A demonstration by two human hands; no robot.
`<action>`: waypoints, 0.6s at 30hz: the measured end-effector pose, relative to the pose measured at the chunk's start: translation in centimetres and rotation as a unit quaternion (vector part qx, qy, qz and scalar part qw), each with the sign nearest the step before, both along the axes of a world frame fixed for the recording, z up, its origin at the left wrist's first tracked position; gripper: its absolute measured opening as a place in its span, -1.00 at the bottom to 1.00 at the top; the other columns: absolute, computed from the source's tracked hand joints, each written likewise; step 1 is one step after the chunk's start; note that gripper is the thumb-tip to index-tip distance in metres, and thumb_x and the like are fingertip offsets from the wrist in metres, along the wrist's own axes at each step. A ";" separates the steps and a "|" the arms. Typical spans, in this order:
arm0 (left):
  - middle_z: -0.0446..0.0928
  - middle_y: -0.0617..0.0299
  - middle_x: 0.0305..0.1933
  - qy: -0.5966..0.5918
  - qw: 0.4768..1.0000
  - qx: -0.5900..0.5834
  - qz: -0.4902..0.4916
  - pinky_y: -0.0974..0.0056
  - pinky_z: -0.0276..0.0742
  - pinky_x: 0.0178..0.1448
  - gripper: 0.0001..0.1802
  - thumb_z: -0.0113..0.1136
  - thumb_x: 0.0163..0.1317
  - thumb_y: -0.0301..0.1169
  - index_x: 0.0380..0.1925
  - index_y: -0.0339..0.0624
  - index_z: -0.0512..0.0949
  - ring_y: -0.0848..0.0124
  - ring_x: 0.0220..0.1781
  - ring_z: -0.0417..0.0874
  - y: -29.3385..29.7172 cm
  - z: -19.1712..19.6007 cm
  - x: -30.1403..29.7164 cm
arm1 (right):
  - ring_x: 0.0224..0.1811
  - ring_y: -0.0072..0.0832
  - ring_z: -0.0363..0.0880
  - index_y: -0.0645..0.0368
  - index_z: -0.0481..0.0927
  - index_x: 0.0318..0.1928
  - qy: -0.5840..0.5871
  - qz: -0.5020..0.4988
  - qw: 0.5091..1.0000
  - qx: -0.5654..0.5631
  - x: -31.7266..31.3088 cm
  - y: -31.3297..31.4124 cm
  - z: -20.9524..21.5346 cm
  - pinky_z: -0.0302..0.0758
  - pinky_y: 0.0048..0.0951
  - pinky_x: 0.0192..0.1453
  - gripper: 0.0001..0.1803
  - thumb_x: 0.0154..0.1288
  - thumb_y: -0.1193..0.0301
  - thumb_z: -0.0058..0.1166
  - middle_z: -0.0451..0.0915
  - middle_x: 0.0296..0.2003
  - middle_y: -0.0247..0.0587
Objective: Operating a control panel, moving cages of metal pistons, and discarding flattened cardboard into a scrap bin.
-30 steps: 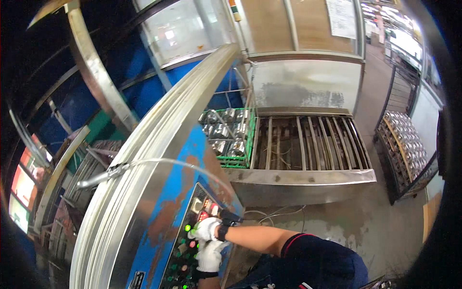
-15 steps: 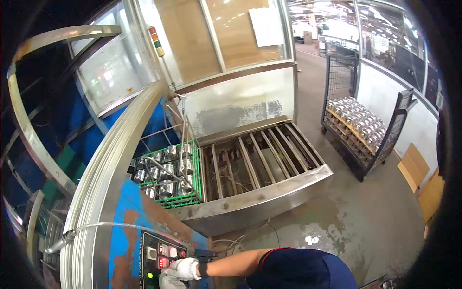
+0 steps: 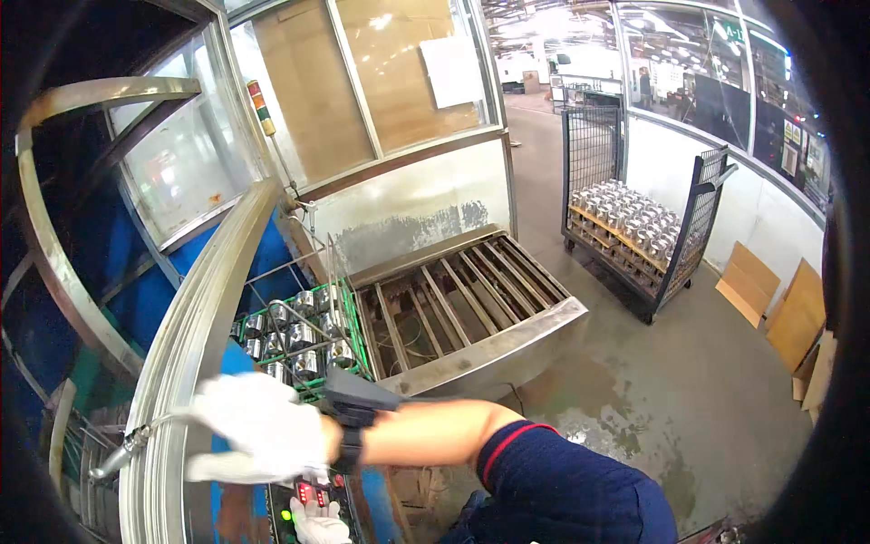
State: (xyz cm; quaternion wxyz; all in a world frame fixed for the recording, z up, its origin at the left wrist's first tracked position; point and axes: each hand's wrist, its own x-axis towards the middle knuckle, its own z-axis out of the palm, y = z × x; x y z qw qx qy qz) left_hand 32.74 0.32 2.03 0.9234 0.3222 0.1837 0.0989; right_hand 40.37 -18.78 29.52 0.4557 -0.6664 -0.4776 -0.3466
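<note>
My right hand [image 3: 263, 431], in a white glove, is raised in front of the ribbed metal column [image 3: 195, 349]. Its fingers are spread and a little blurred, with nothing seen in them. A dark band [image 3: 349, 444] circles that wrist. Low in the view, my left hand [image 3: 319, 524], also gloved in white, has its fingertips at the control panel [image 3: 283, 499], just below the red-lit displays [image 3: 313, 492]. Its fingers look extended; the rest is cut off by the lower edge. Beyond my right hand stands a green wire basket [image 3: 367, 358] with several shiny metal cylinders [image 3: 302, 335].
A slatted metal conveyor frame [image 3: 489, 347] adjoins the basket. Behind it rises a panelled wall [image 3: 426, 195]. At the right, a black mesh trolley [image 3: 698, 227] carries stacked metal parts [image 3: 625, 216]. Cardboard sheets [image 3: 748, 281] lean by the right wall. The floor [image 3: 652, 390] has wet patches.
My right hand has lifted off the control panel and moved up and left toward the metal column, its fingers spreading. My left hand stays by the panel. The view has shifted slightly right.
</note>
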 end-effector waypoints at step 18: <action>0.54 0.21 0.15 0.120 0.989 0.037 0.076 0.11 0.34 0.03 -0.47 0.04 0.40 0.06 0.12 -0.12 0.46 0.35 0.09 0.49 3.3 -3.5 2.0 | -0.35 -0.22 0.64 0.18 0.69 -0.45 -0.016 -0.014 0.977 -0.211 -0.3 23.9 5.9 0.58 -0.19 -0.18 -0.65 0.08 0.12 0.32 0.64 -0.41 -0.08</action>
